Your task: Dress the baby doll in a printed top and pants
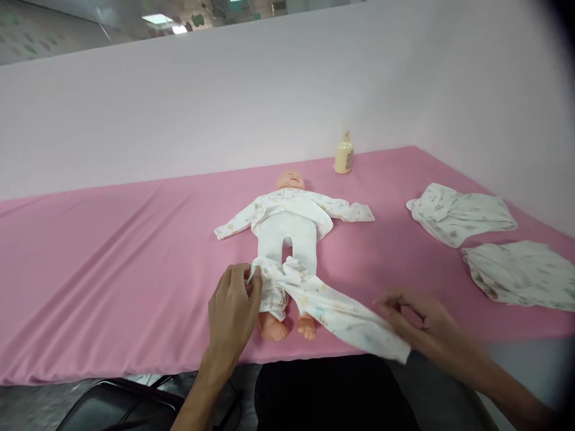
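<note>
A baby doll (290,236) lies on its back, head away from me, dressed in a white printed top (265,211) with its sleeves spread and a plain white garment over its trunk and legs. White printed baby pants (341,314) lie across its lower legs; one leg is bunched around the shin on the left, the other stretches out to the right. My left hand (236,305) is closed on the bunched waist edge. My right hand (415,320), slightly blurred, pinches the stretched leg near its free end. The doll's bare feet (275,329) show below the pants.
A pale yellow pump bottle (344,155) stands near the back wall. Two folded white printed garments (462,212) (523,275) lie at the right. Pink cloth (112,275) with creases covers the table. A black chair (121,407) stands below its front edge.
</note>
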The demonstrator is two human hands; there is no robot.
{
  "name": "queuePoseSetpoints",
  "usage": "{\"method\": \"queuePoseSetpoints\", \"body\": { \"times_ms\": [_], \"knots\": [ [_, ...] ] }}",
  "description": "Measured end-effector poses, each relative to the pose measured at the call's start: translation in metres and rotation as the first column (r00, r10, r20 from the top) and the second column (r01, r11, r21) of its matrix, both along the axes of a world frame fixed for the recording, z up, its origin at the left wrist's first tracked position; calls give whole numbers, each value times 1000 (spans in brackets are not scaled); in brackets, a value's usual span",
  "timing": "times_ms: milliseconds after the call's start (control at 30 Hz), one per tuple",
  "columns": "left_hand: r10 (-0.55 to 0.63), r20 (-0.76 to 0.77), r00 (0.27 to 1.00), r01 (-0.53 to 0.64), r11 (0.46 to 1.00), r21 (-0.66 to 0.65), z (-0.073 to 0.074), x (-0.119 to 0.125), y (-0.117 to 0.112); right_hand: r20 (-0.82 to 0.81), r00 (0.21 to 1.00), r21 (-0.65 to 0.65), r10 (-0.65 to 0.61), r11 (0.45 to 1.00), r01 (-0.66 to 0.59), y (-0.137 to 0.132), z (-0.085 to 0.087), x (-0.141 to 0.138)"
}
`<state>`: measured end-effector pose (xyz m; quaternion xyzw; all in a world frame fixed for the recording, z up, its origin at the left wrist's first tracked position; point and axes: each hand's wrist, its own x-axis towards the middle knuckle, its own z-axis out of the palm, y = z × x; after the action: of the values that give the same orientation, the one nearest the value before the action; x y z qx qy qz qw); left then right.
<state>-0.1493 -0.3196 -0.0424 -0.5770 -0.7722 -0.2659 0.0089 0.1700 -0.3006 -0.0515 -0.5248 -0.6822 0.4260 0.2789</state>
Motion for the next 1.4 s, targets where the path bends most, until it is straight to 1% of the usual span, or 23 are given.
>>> {"method": "queuePoseSetpoints", "body": {
  "times_ms": [67, 133, 200, 267, 333, 400, 433, 533, 600, 633, 733, 833, 933, 967, 1033, 1067, 1133, 1167, 1200, 1233, 1300, 1333, 1400],
  "knots": [
    [-131, -19, 991, 132, 990, 56, 8, 0, 1, 68, 989, 18, 134, 991, -136, 5, -3, -4],
    [-314, -36, 949, 315, 948, 43, 19, 2, 2, 98, 983, 86, 158, 982, -166, 12, -5, -14],
    [-463, -15, 886, 461, 885, -70, 33, 5, 4, 98, 981, 169, 168, 969, -183, 22, -5, -29],
    [-543, 25, 839, 536, 818, -209, 44, 8, 9, 97, 967, 233, 235, 939, -252, 36, -3, -48],
    [-576, 32, 817, 556, 770, -313, 53, 7, 16, 92, 923, 285, 374, 878, -384, 54, 4, -66],
    [-589, 14, 808, 553, 751, -362, 58, 3, 22, 77, 840, 295, 538, 792, -534, 75, 16, -82],
    [-596, 8, 803, 555, 743, -375, 60, 0, 24, 77, 781, 286, 620, 736, -613, 85, 23, -89],
    [-623, 10, 782, 583, 725, -367, 63, -10, 28, 41, 610, 175, 791, 596, -784, 115, 44, -105],
    [-620, 8, 784, 588, 739, -330, 65, -14, 29, -11, 540, 75, 842, 539, -839, 130, 55, -114],
    [-614, 8, 789, 587, 751, -304, 65, -15, 29, -32, 523, 32, 852, 524, -851, 136, 60, -119],
    [-569, 32, 822, 562, 799, -215, 60, -15, 27, -21, 532, -50, 847, 530, -846, 148, 68, -130],
    [-501, 59, 864, 504, 858, -95, 48, -15, 24, 103, 533, -108, 840, 542, -834, 153, 69, -138],
    [-499, 101, 861, 502, 865, -5, 39, -19, 21, 103, 487, -159, 867, 498, -853, 154, 67, -142],
    [-500, 133, 856, 504, 864, 5, 37, -21, 20, 62, 489, -173, 870, 492, -853, 155, 66, -143],
    [-505, 225, 833, 521, 853, -14, 39, -28, 19, -35, 526, -197, 850, 510, -837, 155, 64, -145],
    [-515, 284, 809, 549, 834, -52, 41, -32, 20, -85, 552, -204, 830, 528, -825, 155, 64, -146],
    [-520, 442, 731, 629, 765, -139, 49, -40, 25, -192, 581, -202, 791, 547, -812, 157, 61, -151],
    [-498, 537, 681, 662, 732, -160, 53, -43, 29, -255, 577, -186, 775, 547, -816, 158, 59, -154],
    [-458, 630, 628, 678, 719, -153, 56, -46, 34, -321, 566, -160, 760, 545, -823, 159, 57, -157],
    [-404, 713, 572, 674, 727, -129, 59, -48, 40, -385, 550, -129, 741, 547, -827, 160, 55, -161],
    [-310, 827, 469, 631, 773, -68, 63, -49, 53, -501, 524, -78, 689, 567, -820, 163, 49, -169],
    [-276, 857, 434, 607, 793, -52, 64, -48, 59, -552, 515, -62, 656, 584, -810, 164, 45, -174],
    [-230, 888, 399, 577, 815, -48, 64, -46, 69, -642, 489, -47, 590, 606, -794, 164, 39, -181]
  ]
}}
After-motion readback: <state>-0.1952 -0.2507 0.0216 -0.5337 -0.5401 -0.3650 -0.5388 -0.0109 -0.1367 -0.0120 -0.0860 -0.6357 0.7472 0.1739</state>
